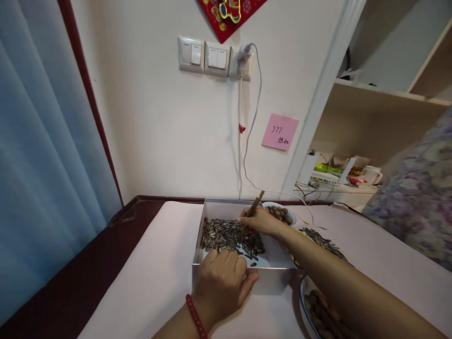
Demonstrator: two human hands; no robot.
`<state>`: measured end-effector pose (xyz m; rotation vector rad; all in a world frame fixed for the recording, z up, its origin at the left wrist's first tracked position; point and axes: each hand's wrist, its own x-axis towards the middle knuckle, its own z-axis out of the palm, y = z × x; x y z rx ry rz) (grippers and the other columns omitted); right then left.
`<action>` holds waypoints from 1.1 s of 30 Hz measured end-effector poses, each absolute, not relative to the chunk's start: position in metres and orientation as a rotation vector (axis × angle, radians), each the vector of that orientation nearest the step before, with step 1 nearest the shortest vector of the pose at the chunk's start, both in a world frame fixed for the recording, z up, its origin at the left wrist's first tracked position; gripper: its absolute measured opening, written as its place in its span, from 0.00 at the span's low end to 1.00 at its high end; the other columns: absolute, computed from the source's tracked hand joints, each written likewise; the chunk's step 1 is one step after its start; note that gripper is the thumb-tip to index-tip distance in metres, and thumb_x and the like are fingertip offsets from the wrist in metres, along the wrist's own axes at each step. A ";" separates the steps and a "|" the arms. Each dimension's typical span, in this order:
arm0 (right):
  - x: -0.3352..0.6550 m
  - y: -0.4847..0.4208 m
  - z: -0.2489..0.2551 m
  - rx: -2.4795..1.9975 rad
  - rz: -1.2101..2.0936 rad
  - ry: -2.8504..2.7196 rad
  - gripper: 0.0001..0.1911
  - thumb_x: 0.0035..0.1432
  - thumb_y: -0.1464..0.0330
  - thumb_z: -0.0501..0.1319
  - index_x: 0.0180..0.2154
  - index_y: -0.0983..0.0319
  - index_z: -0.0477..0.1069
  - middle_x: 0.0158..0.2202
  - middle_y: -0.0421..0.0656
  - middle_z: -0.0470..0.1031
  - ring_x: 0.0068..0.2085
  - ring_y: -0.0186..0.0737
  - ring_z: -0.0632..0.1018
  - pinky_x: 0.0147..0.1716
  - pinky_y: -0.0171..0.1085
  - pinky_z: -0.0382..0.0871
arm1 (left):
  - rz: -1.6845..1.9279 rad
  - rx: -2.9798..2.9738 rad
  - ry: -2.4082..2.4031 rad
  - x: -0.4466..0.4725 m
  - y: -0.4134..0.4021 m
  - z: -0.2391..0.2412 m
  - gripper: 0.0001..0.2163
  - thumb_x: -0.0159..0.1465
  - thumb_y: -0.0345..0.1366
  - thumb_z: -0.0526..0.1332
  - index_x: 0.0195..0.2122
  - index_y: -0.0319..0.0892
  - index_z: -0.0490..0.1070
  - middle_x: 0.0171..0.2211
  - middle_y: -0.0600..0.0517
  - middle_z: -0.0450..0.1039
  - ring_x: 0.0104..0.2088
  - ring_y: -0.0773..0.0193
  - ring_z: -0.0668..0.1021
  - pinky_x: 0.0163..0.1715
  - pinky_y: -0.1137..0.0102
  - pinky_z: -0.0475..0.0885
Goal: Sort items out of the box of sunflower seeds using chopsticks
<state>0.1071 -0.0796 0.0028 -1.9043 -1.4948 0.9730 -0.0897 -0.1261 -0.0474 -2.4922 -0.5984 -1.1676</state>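
A shallow silver-grey box [275, 278] stands on the pink-white covered table, with striped sunflower seeds [221, 233] spread over its floor. My left hand [222, 278], with a red bead bracelet [196, 316] on its wrist, is closed over the box's near rim. Inside the box, over the right part of the seeds, my right hand [259, 221] grips brown chopsticks [256, 202]. Their upper ends stick up above the hand, while the lower tips are hard to make out against the seeds.
Behind my right hand is a bowl of round brown nuts [278, 213]. More sunflower seeds [323, 242] lie on the table to the right. A blue-rimmed bowl [306, 308] with brown contents sits partly under my right forearm. A white cable [247, 155] hangs down the wall to the table.
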 end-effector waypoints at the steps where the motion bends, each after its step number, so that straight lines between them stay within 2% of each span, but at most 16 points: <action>1: 0.106 -0.079 0.005 -1.908 0.971 -1.501 0.15 0.64 0.62 0.59 0.47 0.65 0.69 0.42 0.44 0.72 0.38 0.37 0.75 0.37 0.40 0.74 | -1.168 -2.496 -0.600 -0.090 -0.126 -0.048 0.13 0.62 0.43 0.60 0.26 0.44 0.60 0.22 0.54 0.66 0.25 0.61 0.68 0.29 0.64 0.53; 6: 0.103 -0.078 0.016 -1.895 0.944 -1.482 0.15 0.65 0.60 0.58 0.46 0.65 0.69 0.40 0.43 0.72 0.35 0.35 0.75 0.34 0.38 0.74 | -1.168 -2.508 -0.588 -0.090 -0.126 -0.051 0.12 0.63 0.43 0.59 0.27 0.44 0.60 0.23 0.54 0.66 0.26 0.60 0.68 0.30 0.64 0.53; 17: 0.118 -0.075 0.028 -1.837 0.859 -1.439 0.17 0.65 0.58 0.57 0.46 0.65 0.69 0.41 0.44 0.72 0.38 0.37 0.75 0.37 0.41 0.74 | -1.178 -2.508 -0.574 -0.090 -0.125 -0.051 0.12 0.63 0.43 0.59 0.27 0.44 0.59 0.23 0.54 0.66 0.26 0.61 0.68 0.30 0.64 0.52; 33: 0.117 -0.066 0.003 -1.781 0.641 -1.553 0.16 0.65 0.59 0.57 0.46 0.65 0.69 0.43 0.45 0.72 0.41 0.39 0.75 0.40 0.43 0.73 | -1.191 -2.503 -0.576 -0.089 -0.125 -0.054 0.12 0.64 0.43 0.57 0.27 0.45 0.59 0.23 0.54 0.66 0.26 0.61 0.67 0.29 0.64 0.52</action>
